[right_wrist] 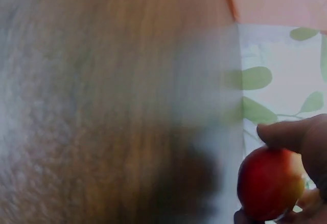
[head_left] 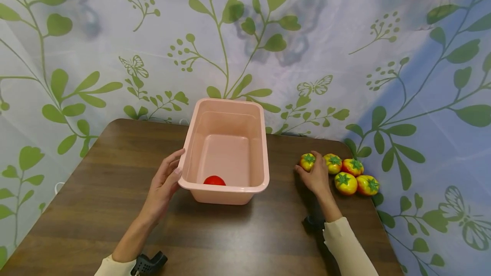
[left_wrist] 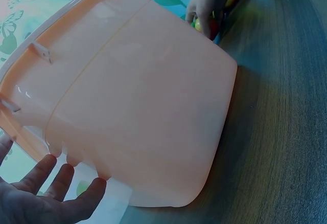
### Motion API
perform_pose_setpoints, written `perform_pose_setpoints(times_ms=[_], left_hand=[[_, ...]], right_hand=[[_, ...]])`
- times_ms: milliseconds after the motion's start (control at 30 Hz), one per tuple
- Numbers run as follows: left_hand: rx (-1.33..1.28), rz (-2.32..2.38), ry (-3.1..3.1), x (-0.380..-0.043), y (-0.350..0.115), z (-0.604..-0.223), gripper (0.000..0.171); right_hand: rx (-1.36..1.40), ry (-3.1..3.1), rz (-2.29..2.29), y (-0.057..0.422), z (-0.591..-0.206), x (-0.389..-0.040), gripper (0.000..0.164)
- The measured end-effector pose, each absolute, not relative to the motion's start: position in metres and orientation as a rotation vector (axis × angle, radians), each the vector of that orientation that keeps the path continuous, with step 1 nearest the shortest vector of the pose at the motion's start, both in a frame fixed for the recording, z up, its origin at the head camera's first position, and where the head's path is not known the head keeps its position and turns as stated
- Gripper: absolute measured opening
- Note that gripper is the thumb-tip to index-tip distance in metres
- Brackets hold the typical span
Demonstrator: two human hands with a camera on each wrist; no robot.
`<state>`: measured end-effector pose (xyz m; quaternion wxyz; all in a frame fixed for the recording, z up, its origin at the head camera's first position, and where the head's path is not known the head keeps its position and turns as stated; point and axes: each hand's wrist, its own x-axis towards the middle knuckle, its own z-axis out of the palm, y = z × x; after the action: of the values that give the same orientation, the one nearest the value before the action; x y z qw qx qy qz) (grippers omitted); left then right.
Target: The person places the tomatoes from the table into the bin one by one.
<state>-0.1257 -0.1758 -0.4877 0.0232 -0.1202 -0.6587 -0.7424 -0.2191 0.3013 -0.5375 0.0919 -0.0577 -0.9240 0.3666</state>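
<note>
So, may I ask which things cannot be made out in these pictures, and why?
Head view: the lower part of the round red object, hidden by the near rim of the pink rectangular plastic bin.
Left wrist view: the bin's inside, hidden by its outer wall.
Head view: part of the glossy yellow-and-red round fruit, covered by the right hand.
Right wrist view: the grain of the brown wooden table, blurred.

Tub [head_left: 222, 197] was pink. Object inside [head_left: 215, 180] showed red. Fruits [head_left: 345, 183] were yellow blotched red, green-topped. Tabletop [head_left: 230, 237] was grained brown; whitish backdrop [head_left: 153, 54] bore green leaf-and-butterfly print.
</note>
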Motion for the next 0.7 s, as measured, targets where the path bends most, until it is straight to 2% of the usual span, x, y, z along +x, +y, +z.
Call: perform_pose_setpoints(times_ms=[300, 700], left_hand=[[-0.379, -2.294, -2.033, -0.125, -0.176, -0.488, 0.051], [-0.380, -2.304, -1.994, -0.125, -0.173, -0.488, 0.051]], right_hand=[[-0.141, -2.636, 1.254, 0.296, -0.514, -0.212, 0.084], [-0.026, -2.623, 1.214, 0.276, -0.473, -0.197, 0.084]])
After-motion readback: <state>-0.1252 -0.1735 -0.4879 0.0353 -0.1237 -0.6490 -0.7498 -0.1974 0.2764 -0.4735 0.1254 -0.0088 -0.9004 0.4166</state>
